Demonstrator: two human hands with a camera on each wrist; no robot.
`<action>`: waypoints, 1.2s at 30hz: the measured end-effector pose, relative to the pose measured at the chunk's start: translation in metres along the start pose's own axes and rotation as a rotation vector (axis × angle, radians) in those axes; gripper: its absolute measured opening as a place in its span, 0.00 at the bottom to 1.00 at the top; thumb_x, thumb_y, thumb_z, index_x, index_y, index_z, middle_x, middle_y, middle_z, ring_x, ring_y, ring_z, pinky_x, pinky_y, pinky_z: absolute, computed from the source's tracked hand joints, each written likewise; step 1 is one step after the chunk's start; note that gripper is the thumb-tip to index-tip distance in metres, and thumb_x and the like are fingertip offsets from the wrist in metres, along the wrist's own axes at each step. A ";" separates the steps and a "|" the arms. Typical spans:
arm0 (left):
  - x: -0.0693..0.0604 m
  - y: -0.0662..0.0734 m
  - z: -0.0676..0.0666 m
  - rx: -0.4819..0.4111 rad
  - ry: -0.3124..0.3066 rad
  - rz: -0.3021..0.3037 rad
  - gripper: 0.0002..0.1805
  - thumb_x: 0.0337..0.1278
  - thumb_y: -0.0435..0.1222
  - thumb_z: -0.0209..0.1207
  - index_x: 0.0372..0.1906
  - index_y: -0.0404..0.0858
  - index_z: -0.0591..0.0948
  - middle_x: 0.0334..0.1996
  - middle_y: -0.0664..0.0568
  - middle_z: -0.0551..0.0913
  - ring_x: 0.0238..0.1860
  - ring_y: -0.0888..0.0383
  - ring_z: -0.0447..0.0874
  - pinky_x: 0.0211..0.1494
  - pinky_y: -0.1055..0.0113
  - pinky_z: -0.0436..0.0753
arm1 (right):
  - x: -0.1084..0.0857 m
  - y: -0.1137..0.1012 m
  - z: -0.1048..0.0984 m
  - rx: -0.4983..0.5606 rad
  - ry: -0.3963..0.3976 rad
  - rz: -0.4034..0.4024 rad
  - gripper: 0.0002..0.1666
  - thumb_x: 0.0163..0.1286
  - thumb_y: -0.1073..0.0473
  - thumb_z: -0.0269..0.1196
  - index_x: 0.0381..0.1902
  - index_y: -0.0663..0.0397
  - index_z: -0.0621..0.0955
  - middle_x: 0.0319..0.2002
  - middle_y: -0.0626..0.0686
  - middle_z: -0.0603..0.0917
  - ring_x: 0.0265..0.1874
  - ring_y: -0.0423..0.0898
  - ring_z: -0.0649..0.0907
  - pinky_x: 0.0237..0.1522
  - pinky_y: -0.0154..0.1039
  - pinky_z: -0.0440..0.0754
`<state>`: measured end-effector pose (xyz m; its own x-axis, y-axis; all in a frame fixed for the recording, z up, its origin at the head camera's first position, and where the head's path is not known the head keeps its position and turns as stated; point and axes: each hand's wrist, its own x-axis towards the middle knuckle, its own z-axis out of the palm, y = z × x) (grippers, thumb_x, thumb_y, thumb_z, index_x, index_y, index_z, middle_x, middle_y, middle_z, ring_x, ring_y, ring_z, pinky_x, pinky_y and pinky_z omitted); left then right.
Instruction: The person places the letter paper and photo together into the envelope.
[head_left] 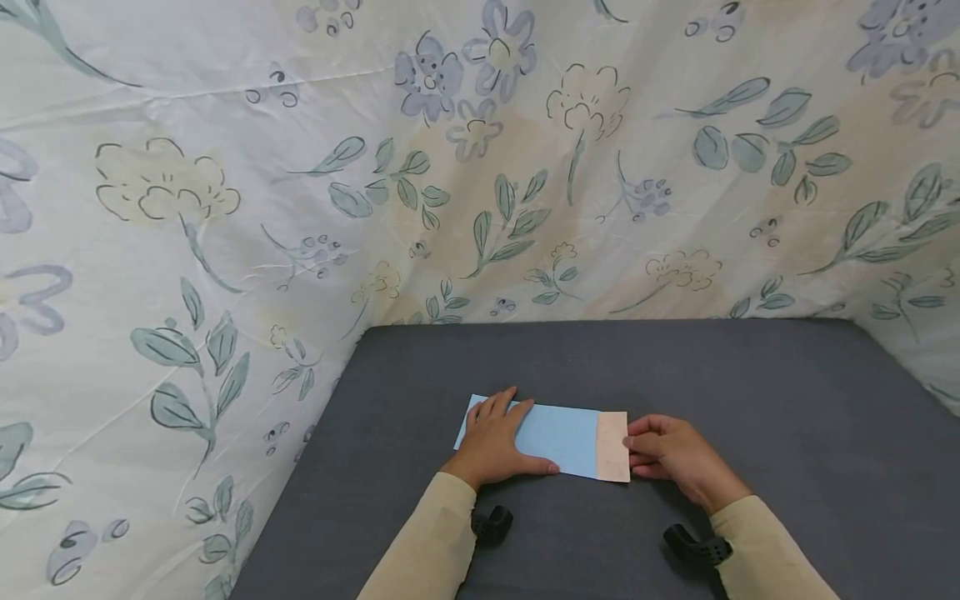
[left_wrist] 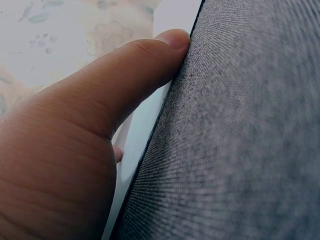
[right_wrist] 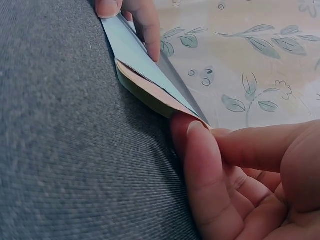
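Note:
A light blue paper piece [head_left: 562, 437] lies flat on the dark grey table, with a pale pink strip [head_left: 612, 450] along its right end. My left hand [head_left: 491, 446] rests spread on the blue part, its thumb along the near edge. At the pink end, my right hand [head_left: 678, 458] pinches the edge between thumb and fingers. The right wrist view shows the pink paper [right_wrist: 155, 92] bowed up a little from the table, with a pale greenish underside. A dark line separates it from the blue; whether the two are joined I cannot tell.
The dark grey table [head_left: 787, 417] reaches back to a hanging cloth [head_left: 450, 233] printed with flowers and leaves. More of this cloth hangs at the left and right sides. A black band [head_left: 697, 547] is on the right wrist, another [head_left: 492, 525] on the left.

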<state>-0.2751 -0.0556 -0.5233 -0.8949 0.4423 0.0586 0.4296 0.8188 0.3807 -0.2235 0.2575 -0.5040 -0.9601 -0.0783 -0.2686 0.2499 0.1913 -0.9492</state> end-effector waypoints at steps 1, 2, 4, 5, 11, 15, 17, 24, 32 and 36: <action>0.000 0.000 0.000 0.001 0.000 0.000 0.65 0.43 0.79 0.71 0.86 0.53 0.68 0.86 0.48 0.56 0.84 0.43 0.53 0.82 0.36 0.49 | 0.000 0.000 0.000 0.001 0.000 0.000 0.16 0.79 0.64 0.67 0.56 0.71 0.80 0.42 0.59 0.86 0.37 0.53 0.87 0.39 0.45 0.90; 0.000 0.000 0.000 0.000 0.001 -0.001 0.65 0.43 0.79 0.71 0.86 0.52 0.68 0.86 0.48 0.56 0.84 0.43 0.53 0.82 0.36 0.49 | 0.000 0.000 0.001 0.002 0.001 -0.001 0.16 0.79 0.64 0.67 0.56 0.71 0.80 0.42 0.58 0.86 0.37 0.53 0.87 0.39 0.45 0.90; -0.001 0.000 0.001 0.002 0.003 -0.001 0.65 0.43 0.79 0.71 0.86 0.52 0.68 0.86 0.48 0.56 0.84 0.43 0.53 0.82 0.36 0.49 | 0.000 0.001 0.001 0.003 0.003 -0.003 0.16 0.79 0.64 0.67 0.56 0.71 0.80 0.43 0.59 0.86 0.37 0.52 0.87 0.39 0.45 0.90; -0.001 0.000 0.001 0.002 0.001 -0.003 0.65 0.44 0.79 0.71 0.86 0.53 0.68 0.87 0.48 0.56 0.84 0.43 0.53 0.82 0.36 0.48 | 0.000 0.001 0.002 0.004 0.004 -0.004 0.16 0.79 0.64 0.67 0.57 0.71 0.80 0.43 0.59 0.86 0.37 0.52 0.87 0.39 0.45 0.90; 0.000 0.001 0.002 -0.003 0.008 -0.002 0.65 0.44 0.78 0.71 0.86 0.52 0.69 0.86 0.48 0.56 0.84 0.43 0.53 0.82 0.36 0.48 | 0.001 0.001 0.003 0.014 0.003 -0.009 0.16 0.79 0.64 0.67 0.56 0.71 0.81 0.41 0.58 0.86 0.36 0.52 0.87 0.39 0.44 0.90; 0.001 0.001 0.003 -0.009 0.015 -0.004 0.65 0.43 0.79 0.71 0.85 0.52 0.69 0.86 0.47 0.57 0.84 0.43 0.54 0.82 0.35 0.49 | 0.001 0.000 0.003 0.002 0.007 -0.023 0.14 0.80 0.64 0.67 0.55 0.70 0.81 0.40 0.58 0.86 0.36 0.52 0.87 0.38 0.44 0.90; 0.002 0.001 0.003 -0.012 0.014 -0.008 0.64 0.43 0.78 0.71 0.85 0.52 0.69 0.86 0.48 0.57 0.84 0.43 0.53 0.82 0.36 0.48 | 0.001 0.000 0.003 -0.002 0.007 -0.026 0.14 0.80 0.64 0.67 0.55 0.70 0.81 0.40 0.58 0.86 0.36 0.52 0.87 0.38 0.44 0.90; 0.005 -0.001 0.004 -0.007 0.006 0.001 0.65 0.44 0.80 0.69 0.86 0.53 0.67 0.87 0.48 0.56 0.84 0.43 0.52 0.82 0.35 0.48 | 0.004 0.001 0.001 0.008 0.008 -0.029 0.16 0.80 0.63 0.67 0.57 0.71 0.80 0.42 0.59 0.85 0.37 0.53 0.86 0.39 0.44 0.90; 0.005 -0.002 0.001 -0.045 0.031 0.065 0.67 0.43 0.77 0.73 0.86 0.50 0.66 0.84 0.50 0.62 0.83 0.48 0.56 0.80 0.35 0.53 | 0.005 0.003 -0.003 0.027 0.005 -0.036 0.19 0.82 0.62 0.65 0.61 0.72 0.77 0.44 0.59 0.85 0.39 0.53 0.87 0.41 0.44 0.90; 0.006 -0.003 0.000 -0.045 0.042 0.090 0.66 0.43 0.75 0.75 0.86 0.50 0.67 0.82 0.52 0.65 0.82 0.53 0.58 0.79 0.37 0.56 | 0.006 0.003 -0.006 0.041 -0.003 -0.040 0.22 0.83 0.61 0.65 0.63 0.73 0.76 0.45 0.59 0.85 0.39 0.53 0.87 0.42 0.44 0.90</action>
<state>-0.2816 -0.0555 -0.5237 -0.8576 0.4967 0.1331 0.5036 0.7585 0.4136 -0.2294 0.2638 -0.5076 -0.9689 -0.0884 -0.2310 0.2166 0.1479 -0.9650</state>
